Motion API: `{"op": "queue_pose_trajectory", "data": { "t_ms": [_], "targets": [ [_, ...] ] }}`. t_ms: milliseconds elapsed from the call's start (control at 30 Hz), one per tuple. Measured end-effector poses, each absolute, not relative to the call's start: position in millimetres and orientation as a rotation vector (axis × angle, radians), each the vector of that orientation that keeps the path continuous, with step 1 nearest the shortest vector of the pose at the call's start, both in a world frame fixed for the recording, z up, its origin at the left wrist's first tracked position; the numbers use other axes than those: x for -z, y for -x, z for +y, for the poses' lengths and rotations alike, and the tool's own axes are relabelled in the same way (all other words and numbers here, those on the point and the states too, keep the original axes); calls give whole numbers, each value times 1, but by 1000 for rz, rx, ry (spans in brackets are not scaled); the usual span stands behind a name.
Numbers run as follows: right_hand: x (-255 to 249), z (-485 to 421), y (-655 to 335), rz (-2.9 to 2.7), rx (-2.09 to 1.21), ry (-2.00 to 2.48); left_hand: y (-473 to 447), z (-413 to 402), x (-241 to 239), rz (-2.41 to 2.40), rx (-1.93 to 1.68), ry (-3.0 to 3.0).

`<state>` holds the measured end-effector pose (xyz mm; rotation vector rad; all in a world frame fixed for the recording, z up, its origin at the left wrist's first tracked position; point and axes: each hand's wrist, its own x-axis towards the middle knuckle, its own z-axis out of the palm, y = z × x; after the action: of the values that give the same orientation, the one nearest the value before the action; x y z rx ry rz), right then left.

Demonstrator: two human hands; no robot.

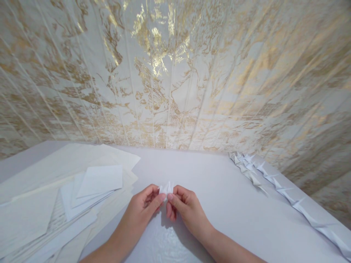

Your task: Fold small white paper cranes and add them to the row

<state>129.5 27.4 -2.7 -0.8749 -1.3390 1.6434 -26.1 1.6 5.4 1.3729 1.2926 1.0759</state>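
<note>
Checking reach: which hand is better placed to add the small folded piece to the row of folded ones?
Likely the right hand: it pinches the folded piece together with the left hand, and the row of folded pieces lies on its side of the table.

I see a pale grey table (219, 212) with a glossy top. A loose pile of paper sheets (41, 212) covers its left part, with smaller white squares (100, 180) fanned on top. Well to the right of the pile, a row of folded paper pieces (274, 182) runs end to end along the table's edge.
</note>
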Motion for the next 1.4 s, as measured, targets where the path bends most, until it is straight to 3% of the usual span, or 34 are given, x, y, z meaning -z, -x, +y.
{"op": "queue_pose_trajectory", "data": {
  "t_ms": [433,733,1300,1400],
  "targets": [
    [7,25,-128,-1350,-1610,734,27,7,-7,1427,-1018,-1377],
    [1,31,-137,-1488,-1285,922,26,6,0,1435,-966,-1395],
    [5,39,-139,-1534,-1274,960,29,6,-1,1405,-981,-1535],
    [5,40,-140,-1635,-1126,982,29,7,0,1351,-998,-1489]
  ]
}}
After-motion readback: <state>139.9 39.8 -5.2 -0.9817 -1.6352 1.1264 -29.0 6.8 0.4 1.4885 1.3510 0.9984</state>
